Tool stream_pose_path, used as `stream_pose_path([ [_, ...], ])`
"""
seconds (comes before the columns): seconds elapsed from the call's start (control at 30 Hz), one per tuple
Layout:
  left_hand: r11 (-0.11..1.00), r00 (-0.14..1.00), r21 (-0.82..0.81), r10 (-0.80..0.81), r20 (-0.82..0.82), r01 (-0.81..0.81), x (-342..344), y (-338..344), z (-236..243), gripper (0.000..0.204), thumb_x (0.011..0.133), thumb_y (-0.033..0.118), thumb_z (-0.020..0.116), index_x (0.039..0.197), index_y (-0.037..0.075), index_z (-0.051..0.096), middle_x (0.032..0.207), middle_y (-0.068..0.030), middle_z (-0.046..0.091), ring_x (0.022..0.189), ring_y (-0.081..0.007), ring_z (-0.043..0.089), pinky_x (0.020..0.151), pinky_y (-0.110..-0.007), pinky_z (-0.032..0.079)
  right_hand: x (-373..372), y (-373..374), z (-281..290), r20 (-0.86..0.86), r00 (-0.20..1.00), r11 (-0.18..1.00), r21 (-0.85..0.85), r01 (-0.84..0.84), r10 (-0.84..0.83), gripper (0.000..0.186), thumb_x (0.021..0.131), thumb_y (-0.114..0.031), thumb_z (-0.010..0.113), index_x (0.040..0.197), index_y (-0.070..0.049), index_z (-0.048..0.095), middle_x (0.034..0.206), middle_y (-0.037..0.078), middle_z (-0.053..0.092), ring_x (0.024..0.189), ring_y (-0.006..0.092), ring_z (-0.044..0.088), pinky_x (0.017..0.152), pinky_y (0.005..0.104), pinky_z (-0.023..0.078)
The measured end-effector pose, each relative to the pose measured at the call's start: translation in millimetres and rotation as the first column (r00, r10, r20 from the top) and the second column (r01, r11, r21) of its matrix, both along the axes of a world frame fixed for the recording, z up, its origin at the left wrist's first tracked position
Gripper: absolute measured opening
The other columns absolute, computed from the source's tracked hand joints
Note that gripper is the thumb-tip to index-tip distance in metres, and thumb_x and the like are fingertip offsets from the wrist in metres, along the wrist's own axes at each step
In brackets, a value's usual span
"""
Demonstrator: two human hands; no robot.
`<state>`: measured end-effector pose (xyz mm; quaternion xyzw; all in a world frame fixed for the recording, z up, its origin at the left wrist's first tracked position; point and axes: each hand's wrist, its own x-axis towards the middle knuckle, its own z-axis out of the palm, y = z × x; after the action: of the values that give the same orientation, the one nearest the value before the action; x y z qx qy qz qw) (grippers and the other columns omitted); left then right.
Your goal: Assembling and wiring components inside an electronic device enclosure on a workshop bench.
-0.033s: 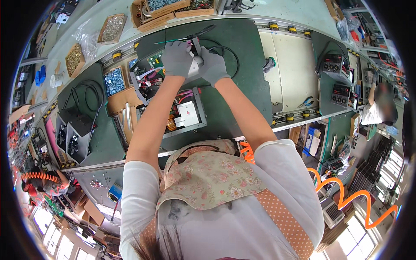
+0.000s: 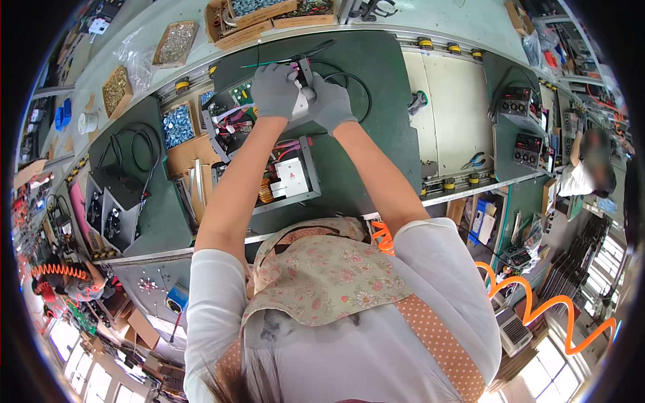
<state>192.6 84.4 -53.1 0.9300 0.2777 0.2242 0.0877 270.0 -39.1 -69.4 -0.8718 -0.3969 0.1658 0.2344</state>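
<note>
Grey-gloved left hand [image 2: 274,89] and right hand [image 2: 329,101] meet over a green mat [image 2: 376,80], both closed round 1 small grey part [image 2: 300,106], likely to steady it. Black cable [image 2: 356,80] loops beside; open metal chassis [image 2: 282,178] sits nearer the body.

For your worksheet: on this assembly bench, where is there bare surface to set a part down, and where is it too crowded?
Free: the green mat right of the right hand, up to the roller rail, and the pale conveyor panel beyond it. Crowded: the open metal chassis under the left hand, and the cardboard boxes of small parts left of it.
</note>
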Motion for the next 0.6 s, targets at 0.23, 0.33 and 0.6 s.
stream_pose_path([
  [0.23,0.997,0.973,-0.031,0.063,-0.221,-0.072,-8,-7,18,0.014,0.079,0.028,0.069,0.086,0.016,0.073,0.089,-0.0055,0.069,0.087,-0.0283,0.064,0.077,-0.041,0.051,-4,-10,3,-0.007,0.998,0.996,-0.060,0.061,-0.062,0.050,0.083,-0.019,0.060,0.131,-0.004,0.052,0.086,0.018,0.070,0.080,0.0365,0.068,0.071,0.0465,0.052],
  [0.33,0.999,0.993,0.053,-0.007,-0.117,0.013,-7,-2,6,0.016,0.079,0.029,0.070,0.082,0.014,0.071,0.086,-0.0063,0.068,0.085,-0.0282,0.063,0.076,-0.041,0.051,-10,-6,6,0.007,0.997,0.996,-0.054,0.073,-0.073,0.053,0.083,-0.019,0.061,0.133,-0.004,0.050,0.086,0.018,0.070,0.081,0.0365,0.069,0.071,0.0461,0.053],
  [0.6,1.000,0.995,0.025,-0.007,-0.097,0.010,-6,6,13,0.016,0.082,0.029,0.068,0.081,0.013,0.071,0.088,-0.0071,0.068,0.090,-0.0278,0.062,0.079,-0.042,0.050,-16,3,10,-0.007,0.996,0.994,-0.075,0.083,-0.084,0.053,0.086,-0.022,0.059,0.135,-0.005,0.048,0.085,0.019,0.070,0.080,0.0374,0.068,0.071,0.0474,0.052],
])
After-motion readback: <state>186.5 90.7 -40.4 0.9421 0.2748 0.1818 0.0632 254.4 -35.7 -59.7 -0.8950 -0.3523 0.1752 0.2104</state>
